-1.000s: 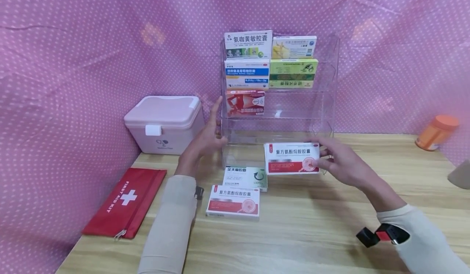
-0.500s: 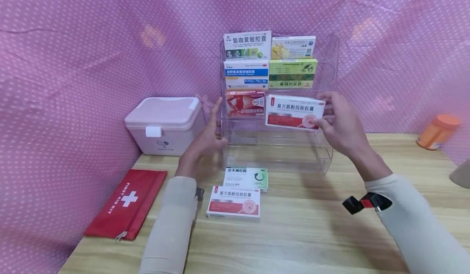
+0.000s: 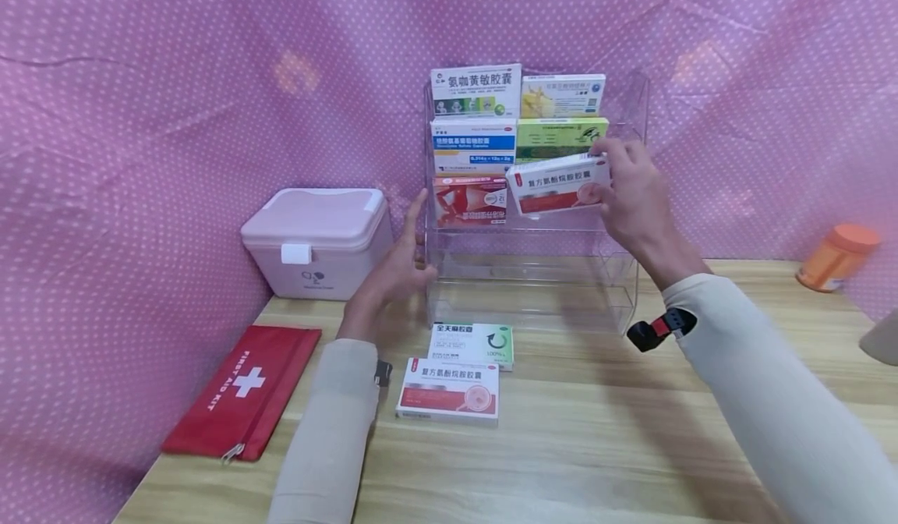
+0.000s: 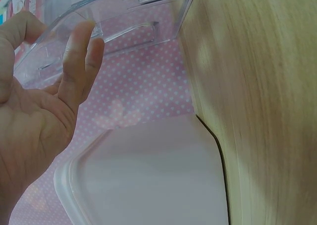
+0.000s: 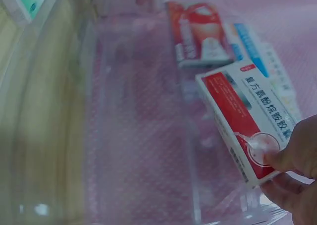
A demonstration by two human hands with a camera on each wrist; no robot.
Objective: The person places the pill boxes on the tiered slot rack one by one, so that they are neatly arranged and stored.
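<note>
My right hand grips a white-and-red medicine box by its right end and holds it at the third tier of the clear acrylic rack, beside a red box standing there. The right wrist view shows the same held box pinched by fingers over the clear shelf. My left hand rests with straight fingers against the rack's left side wall, and in the left wrist view the left hand lies flat by the clear wall.
Four boxes fill the rack's top two tiers. On the wooden table lie a white-green box and a second red-white box. A pink case and red first aid pouch sit left; an orange bottle right.
My right hand has lifted the white-and-red box from just above the table up to the rack's third tier. The left hand has stayed against the rack's side.
</note>
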